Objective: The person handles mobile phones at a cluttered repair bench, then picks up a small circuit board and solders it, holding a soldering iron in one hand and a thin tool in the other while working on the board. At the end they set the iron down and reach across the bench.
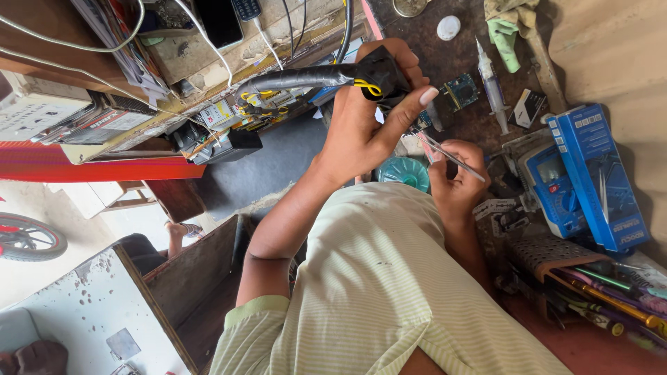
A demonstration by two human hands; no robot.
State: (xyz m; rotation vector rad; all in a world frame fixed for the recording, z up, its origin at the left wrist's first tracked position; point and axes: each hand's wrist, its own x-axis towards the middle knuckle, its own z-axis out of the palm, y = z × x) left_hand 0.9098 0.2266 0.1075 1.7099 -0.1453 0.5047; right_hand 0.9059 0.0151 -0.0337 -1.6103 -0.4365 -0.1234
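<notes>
Connector in left hand, tweezers in right hand just beside; multimeter beyond.

Left hand: raised out in front, arm bare from the short sleeve down, elbow bent, forearm running up and away from the chest. Fingers curled tight over the top in a closed grip, thumb stretched out straight along the side, nail facing the camera.

Right hand: lower and closer to the body, just beside the left wrist. Wrist bent, fingers bunched in a closed pinch, knuckles toward the camera. Right forearm mostly hidden behind the torso.

The hands sit close together; can't tell if they touch.
</notes>
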